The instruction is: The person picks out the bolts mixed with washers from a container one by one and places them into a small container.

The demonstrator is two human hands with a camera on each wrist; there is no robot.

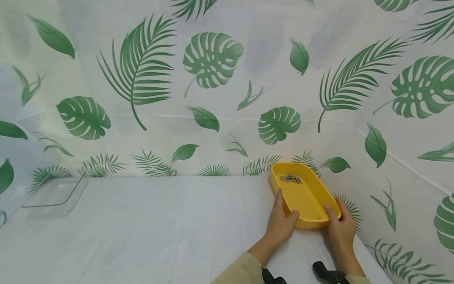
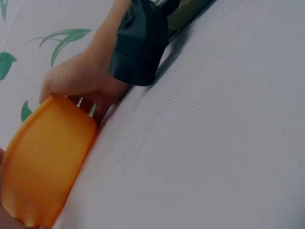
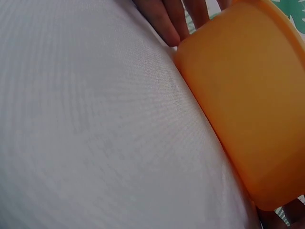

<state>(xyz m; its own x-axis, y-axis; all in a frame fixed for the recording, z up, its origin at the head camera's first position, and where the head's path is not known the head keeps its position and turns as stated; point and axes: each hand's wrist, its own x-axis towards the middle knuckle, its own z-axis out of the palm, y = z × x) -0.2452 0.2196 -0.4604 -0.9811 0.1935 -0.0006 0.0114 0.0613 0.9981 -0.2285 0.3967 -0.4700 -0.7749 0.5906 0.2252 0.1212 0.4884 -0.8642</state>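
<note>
A yellow oblong tray [image 1: 306, 199] with rounded corners sits at the right back of the white table, close to the wall. My left hand [image 1: 280, 223] grips its left side near the front corner, with the thumb at the rim. Over the right front rim, my right hand [image 1: 342, 228] holds the tray, thumb on top and fingers along the outside. Small metallic pieces [image 1: 292, 179] lie in the far end of the tray, too small to tell their kind. The tray's orange-looking outer wall [image 3: 243, 95] meets the tabletop in the right wrist view, fingers at both ends.
A clear, shallow container [image 1: 56, 197] with a thin dark edge line stands at the far left of the white-covered table [image 1: 159, 228]. A leaf-printed cloth [image 1: 227, 98] hangs behind the table and along its right side. Each wrist wears a black device [image 1: 328, 274].
</note>
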